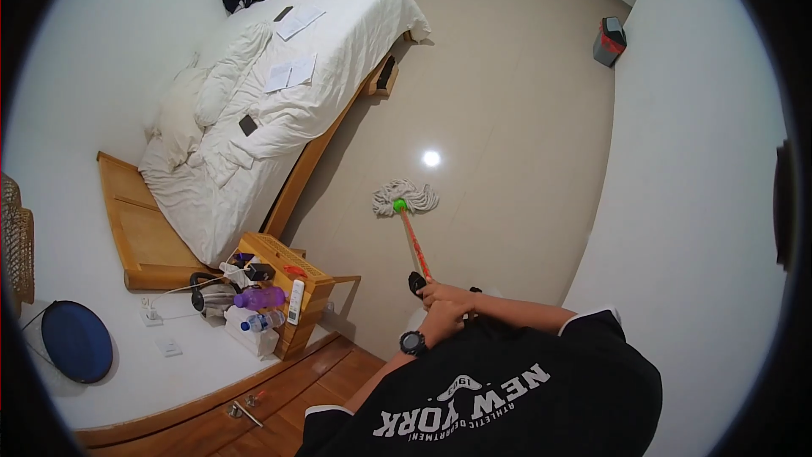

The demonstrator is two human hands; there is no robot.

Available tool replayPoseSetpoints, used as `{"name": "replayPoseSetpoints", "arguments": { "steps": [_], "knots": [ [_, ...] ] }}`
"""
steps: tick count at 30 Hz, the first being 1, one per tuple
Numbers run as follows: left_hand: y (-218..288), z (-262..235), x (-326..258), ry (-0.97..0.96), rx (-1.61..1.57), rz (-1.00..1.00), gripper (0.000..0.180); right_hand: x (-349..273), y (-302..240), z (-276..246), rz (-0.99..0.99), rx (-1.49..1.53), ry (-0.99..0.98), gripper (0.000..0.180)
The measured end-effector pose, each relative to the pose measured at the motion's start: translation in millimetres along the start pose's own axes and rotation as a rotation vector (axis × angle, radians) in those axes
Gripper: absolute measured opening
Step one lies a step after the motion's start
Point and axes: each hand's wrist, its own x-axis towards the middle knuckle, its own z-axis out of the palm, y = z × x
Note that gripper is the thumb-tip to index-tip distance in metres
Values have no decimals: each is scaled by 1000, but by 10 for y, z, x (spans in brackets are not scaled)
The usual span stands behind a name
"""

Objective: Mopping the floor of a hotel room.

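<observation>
Fingers of both hands (441, 303) wrapped around mop handle (415, 248) | arms bent

The mop handle (415, 247) vanishes inside the stacked hands, its top end covered. Left of the handle, the small things on the wooden crate (283, 275) are too tiny to identify. The door (254, 410) below the crate is cut off by the frame's rim.

White-sheeted bed (279, 110), wooden bedside crate (283, 275), purple bottle (260, 297), grey bin (609, 41).

- The mop head (406, 197) lies on the floor (507, 101), ahead of the grip.
- The bed (279, 93) is far left of the grip.
- The nightstand (283, 275) stands just left of it.
- The bin (609, 41) is far ahead, to the right.
</observation>
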Motion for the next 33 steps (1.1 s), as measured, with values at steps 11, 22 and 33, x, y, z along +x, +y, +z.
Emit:
{"name": "replayPoseSetpoints", "arguments": {
  "steps": [11, 22, 33],
  "knots": [
    [-191, 252, 22, 453, 12, -115, 14, -54, 214, -46, 18, -160, 246, 17],
    [-39, 52, -224, 528, -8, -237, 12, 182, -217, -52, -156, -698, -14, 32],
    [151, -951, 117, 535, -197, -369, 12, 512, -908, -376, 161, 136, 394, 15]
  ]
}}
